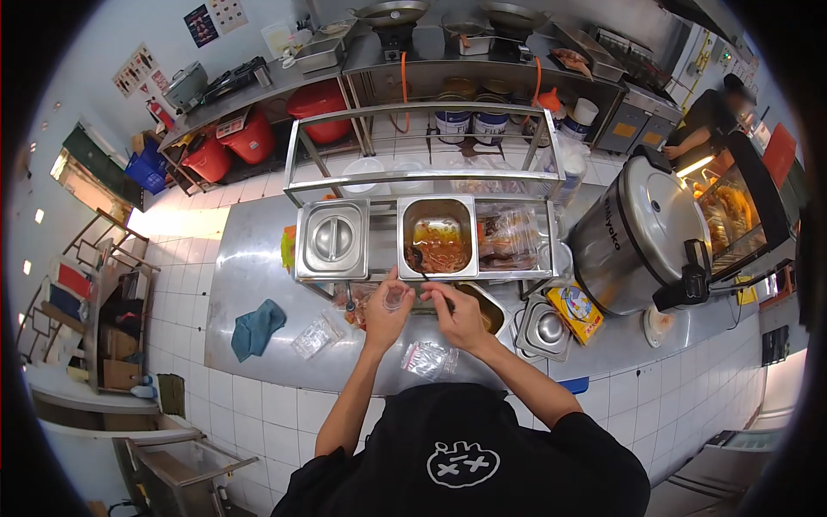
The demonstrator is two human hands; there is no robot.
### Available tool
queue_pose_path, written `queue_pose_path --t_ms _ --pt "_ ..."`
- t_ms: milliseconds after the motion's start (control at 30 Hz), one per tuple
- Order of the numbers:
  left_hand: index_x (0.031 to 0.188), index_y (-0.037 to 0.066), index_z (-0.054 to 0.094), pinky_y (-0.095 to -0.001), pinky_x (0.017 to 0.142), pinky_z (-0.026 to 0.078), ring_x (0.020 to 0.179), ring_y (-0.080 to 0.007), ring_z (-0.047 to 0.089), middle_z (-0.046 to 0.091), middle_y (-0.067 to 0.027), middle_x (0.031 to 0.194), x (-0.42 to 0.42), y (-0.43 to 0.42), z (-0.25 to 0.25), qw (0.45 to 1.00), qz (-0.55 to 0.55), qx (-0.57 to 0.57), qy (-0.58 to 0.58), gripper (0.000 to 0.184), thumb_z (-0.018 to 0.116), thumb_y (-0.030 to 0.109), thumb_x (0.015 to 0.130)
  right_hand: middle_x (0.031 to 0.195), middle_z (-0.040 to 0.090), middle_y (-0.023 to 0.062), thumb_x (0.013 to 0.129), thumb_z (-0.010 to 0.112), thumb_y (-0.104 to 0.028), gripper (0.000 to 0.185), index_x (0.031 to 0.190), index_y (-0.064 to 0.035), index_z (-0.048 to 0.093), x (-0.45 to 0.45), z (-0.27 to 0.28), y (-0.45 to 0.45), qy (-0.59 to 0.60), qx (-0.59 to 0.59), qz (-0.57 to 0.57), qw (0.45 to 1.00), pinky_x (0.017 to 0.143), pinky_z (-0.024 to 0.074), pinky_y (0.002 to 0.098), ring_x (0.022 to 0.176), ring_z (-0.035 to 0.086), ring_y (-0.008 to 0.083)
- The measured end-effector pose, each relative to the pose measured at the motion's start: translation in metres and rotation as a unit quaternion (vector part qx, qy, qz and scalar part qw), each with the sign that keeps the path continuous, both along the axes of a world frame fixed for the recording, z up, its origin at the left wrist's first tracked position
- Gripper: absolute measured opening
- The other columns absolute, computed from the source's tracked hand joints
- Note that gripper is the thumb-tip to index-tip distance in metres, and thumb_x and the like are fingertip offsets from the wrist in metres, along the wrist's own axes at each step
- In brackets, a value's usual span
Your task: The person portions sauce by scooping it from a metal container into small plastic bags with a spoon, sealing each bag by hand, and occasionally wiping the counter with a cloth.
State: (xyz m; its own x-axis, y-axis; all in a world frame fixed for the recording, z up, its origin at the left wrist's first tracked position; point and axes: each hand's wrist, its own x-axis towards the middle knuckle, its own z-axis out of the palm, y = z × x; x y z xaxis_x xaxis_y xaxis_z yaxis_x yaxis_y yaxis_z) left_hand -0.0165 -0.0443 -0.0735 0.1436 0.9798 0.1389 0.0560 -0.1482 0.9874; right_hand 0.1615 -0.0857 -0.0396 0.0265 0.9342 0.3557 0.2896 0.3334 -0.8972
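Observation:
My left hand (388, 314) is closed around a small clear cup (395, 297), just below the front edge of the metal rack. My right hand (458, 320) is closed on the dark handle of a spoon (419, 258), which reaches into a steel container (437, 215) of oily reddish sauce. To the left of that container is another one under a steel lid (332, 238). Plastic-wrapped food (508, 234) lies to its right. Clear plastic bags (429, 360) rest on the steel table below my hands.
A blue-green cloth (258, 329) and another clear bag (317, 335) lie to the left. On the right are a lidded steel container (546, 327), a yellow box (575, 314) and a large cooker (642, 233). A person (715, 121) stands at the far right.

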Motion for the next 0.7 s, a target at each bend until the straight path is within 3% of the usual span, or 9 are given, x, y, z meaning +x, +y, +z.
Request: queue_pose_path --t_ms 167,367,567,700 --pt "0.102 0.002 0.063 -0.0284 0.090 0.051 0.107 -0.0133 0.066 0.042 -0.0309 0.154 -0.001 0.000 0.002 0.999 -0.005 0.031 0.026 0.013 0.072 0.006 0.092 0.095 0.073 0.0128 0.099 0.062 -0.013 0.019 0.114 -0.0036 0.069 -0.004 0.005 0.002 -0.075 0.070 0.013 0.995 0.064 0.0555 0.0359 0.071 0.071 0.0281" --pt "0.102 0.002 0.062 -0.0289 0.091 0.051 0.105 -0.0130 0.066 0.042 -0.0306 0.154 -0.004 0.000 0.001 0.999 -0.018 0.033 0.037 0.015 0.072 0.005 0.092 0.092 0.073 0.0125 0.098 0.063 -0.012 0.017 0.112 -0.0043 0.069 -0.004 0.016 0.005 -0.092 0.059 0.028 0.994 0.062 0.0553 0.0355 0.071 0.071 0.0264" --pt "0.102 0.003 0.062 -0.0301 0.094 0.050 0.107 -0.0130 0.066 0.043 -0.0296 0.154 -0.005 0.001 0.000 0.999 -0.026 0.011 0.022 0.014 0.072 0.004 0.091 0.086 0.074 0.0124 0.104 0.056 -0.019 0.021 0.109 -0.0030 0.069 0.004 0.012 0.015 0.023 -0.008 -0.008 1.000 0.068 0.0556 0.0334 0.074 0.072 0.0242" --pt "0.101 0.003 0.062 -0.0297 0.092 0.050 0.106 -0.0139 0.066 0.043 -0.0293 0.154 -0.006 0.002 0.001 0.996 -0.021 0.040 0.079 0.015 0.072 0.005 0.090 0.086 0.074 0.0125 0.107 0.052 -0.022 0.026 0.109 -0.0029 0.068 0.014 0.013 0.019 0.018 -0.046 -0.003 0.999 0.071 0.0561 0.0349 0.077 0.073 0.0260"
